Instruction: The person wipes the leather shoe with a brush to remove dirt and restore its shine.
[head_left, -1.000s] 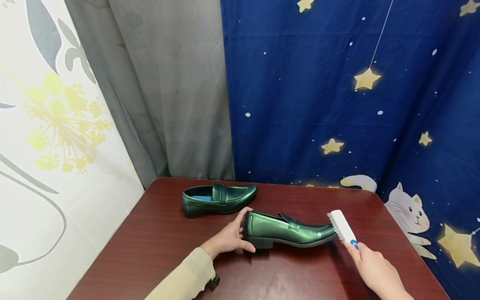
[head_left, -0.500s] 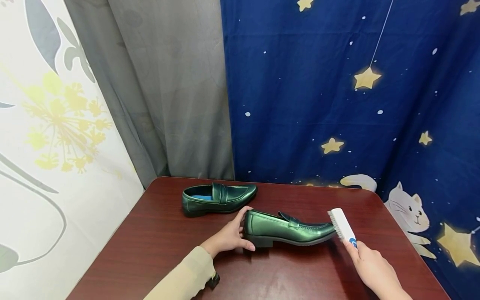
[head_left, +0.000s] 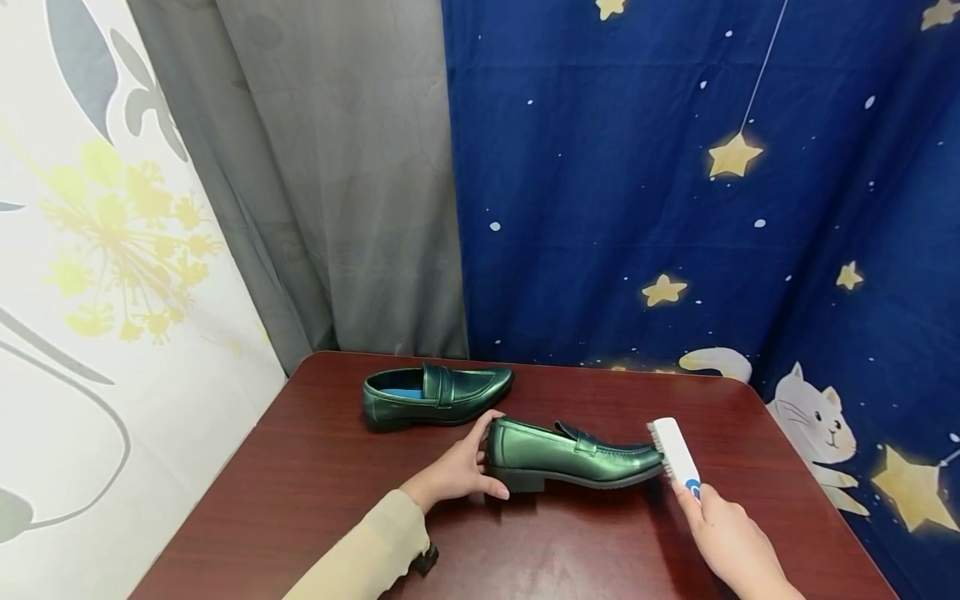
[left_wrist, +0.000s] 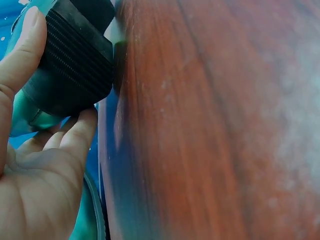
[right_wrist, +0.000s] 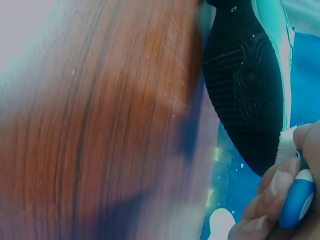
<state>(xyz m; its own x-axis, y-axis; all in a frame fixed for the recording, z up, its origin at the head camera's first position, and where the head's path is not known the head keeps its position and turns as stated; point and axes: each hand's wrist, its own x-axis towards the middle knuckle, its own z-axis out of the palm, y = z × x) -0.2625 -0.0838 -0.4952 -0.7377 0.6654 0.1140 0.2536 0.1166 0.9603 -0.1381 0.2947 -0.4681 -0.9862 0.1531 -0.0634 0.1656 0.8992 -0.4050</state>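
Observation:
My left hand (head_left: 457, 471) grips a shiny green loafer (head_left: 555, 457) by its heel, thumb on the near side and fingers behind. The ridged black heel (left_wrist: 75, 60) fills the upper left of the left wrist view. The loafer is raised off the table, toe to the right, and its patterned sole (right_wrist: 245, 85) shows in the right wrist view. My right hand (head_left: 731, 533) holds a white brush (head_left: 677, 450) by its handle, whose end (right_wrist: 298, 200) is blue. The brush's pale bristles touch the loafer's toe tip.
A second green loafer (head_left: 438, 396) with a blue insole stands on the dark red-brown table (head_left: 300, 483), behind and left of the held one. Grey curtain (head_left: 360, 183) and blue star-patterned curtain (head_left: 585, 183) hang behind the table.
The brush and my right hand have shifted slightly left, bringing the bristles further over the toe. My left hand and the held loafer stay nearly in place.

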